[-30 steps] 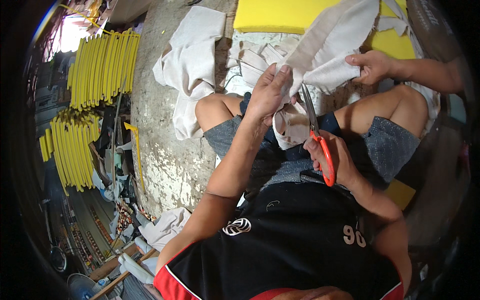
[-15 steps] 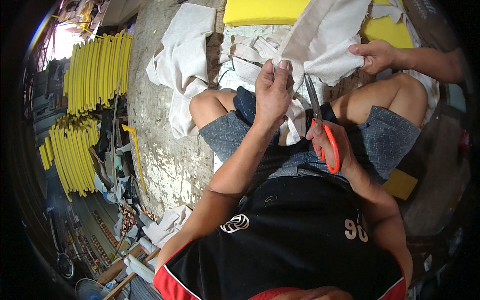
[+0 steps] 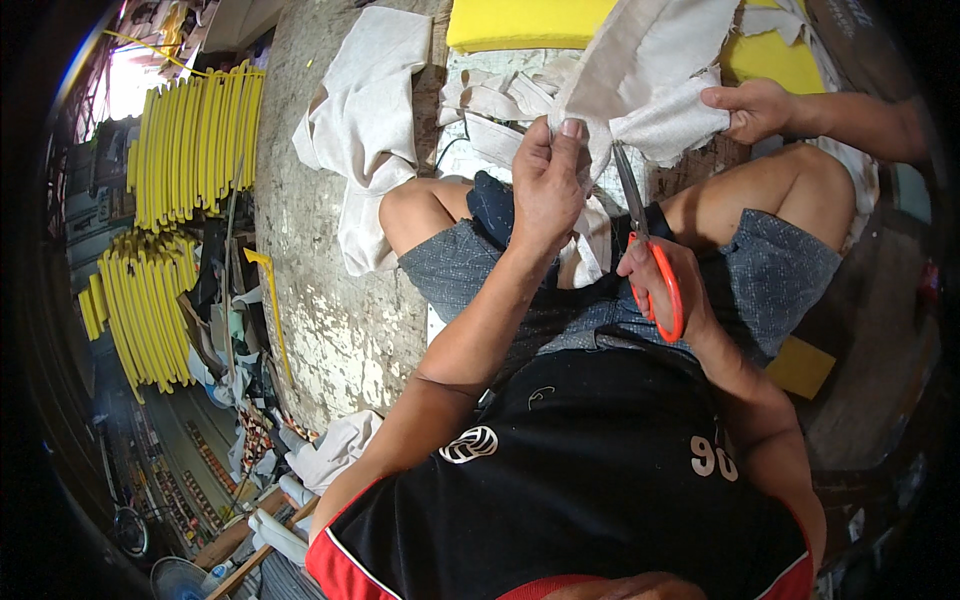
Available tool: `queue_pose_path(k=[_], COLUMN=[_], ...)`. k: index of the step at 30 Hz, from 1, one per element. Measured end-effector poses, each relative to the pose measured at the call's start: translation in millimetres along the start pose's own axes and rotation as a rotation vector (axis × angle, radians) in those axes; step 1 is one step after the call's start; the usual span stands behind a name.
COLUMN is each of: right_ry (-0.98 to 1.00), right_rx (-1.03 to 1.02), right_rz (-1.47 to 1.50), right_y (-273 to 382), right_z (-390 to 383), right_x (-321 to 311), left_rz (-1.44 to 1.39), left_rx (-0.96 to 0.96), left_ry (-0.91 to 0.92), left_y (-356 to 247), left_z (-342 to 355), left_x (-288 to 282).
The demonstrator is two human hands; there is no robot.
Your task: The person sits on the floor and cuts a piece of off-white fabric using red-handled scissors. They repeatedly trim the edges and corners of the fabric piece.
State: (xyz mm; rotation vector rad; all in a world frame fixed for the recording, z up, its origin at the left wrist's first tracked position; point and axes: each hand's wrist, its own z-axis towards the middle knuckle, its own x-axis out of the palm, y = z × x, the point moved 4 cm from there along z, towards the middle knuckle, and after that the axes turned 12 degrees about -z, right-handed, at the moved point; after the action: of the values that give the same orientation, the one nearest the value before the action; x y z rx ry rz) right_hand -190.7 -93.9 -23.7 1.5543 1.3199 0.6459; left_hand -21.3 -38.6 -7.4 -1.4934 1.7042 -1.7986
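Observation:
My left hand (image 3: 548, 185) pinches the near edge of a pale grey-white fabric piece (image 3: 640, 60) between thumb and fingers. Orange-handled scissors (image 3: 662, 285) are held in my right hand (image 3: 672, 290), with fingers through the handle loops. Their dark blades point away from me, and the tips touch or lie right beside the fabric's edge, just right of my left hand. Whether the blades are fully closed is hard to tell. From the right, another person's hand (image 3: 755, 110) grips the same fabric by its frayed right corner.
Another pale cloth (image 3: 375, 90) is spread on the worn wooden surface (image 3: 310, 310) at left. Yellow foam (image 3: 525, 25) and fabric scraps (image 3: 505, 97) lie ahead. Stacked yellow foam strips (image 3: 195, 145) stand far left. A yellow foam piece (image 3: 800, 367) is at right.
The scissors and my right hand have shifted slightly right and up. My left hand and the other person's hand have moved a little right with the fabric.

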Motion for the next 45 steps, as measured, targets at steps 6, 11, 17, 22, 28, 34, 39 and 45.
queue_pose_path(k=[6, 11, 17, 22, 28, 34, 39, 45], right_ry=[-0.006, -0.093, -0.12, -0.072, 0.001, 0.009, -0.008, -0.026], right_rx=[-0.034, -0.099, -0.133, -0.075, 0.018, 0.044, 0.006, 0.026], right_rz=[-0.022, -0.057, -0.164, -0.033, -0.001, 0.027, -0.028, -0.061], right_y=[1, 4, 3, 0, -7, -6, -4, -2], right_z=[0, 3, 3, 2, -1, -2, -2, -4], right_x=[-2, -5, -9, -4, 2, 1, -1, -2], left_rz=[0.015, 0.031, 0.114, 0.101, 0.087, 0.106, 0.133, 0.12], left_rx=[0.034, 0.063, 0.045, 0.0, 0.011, 0.002, 0.012, 0.017], left_ry=[0.002, 0.026, 0.013, 0.004, 0.054, 0.05, 0.04, 0.038], left_y=[1, 2, 3, 4, 5, 6, 5, 8], left_z=[0, 0, 2, -3, -1, -1, -4, -4], left_x=[1, 0, -13, -14, -19, -19, -17, -18])
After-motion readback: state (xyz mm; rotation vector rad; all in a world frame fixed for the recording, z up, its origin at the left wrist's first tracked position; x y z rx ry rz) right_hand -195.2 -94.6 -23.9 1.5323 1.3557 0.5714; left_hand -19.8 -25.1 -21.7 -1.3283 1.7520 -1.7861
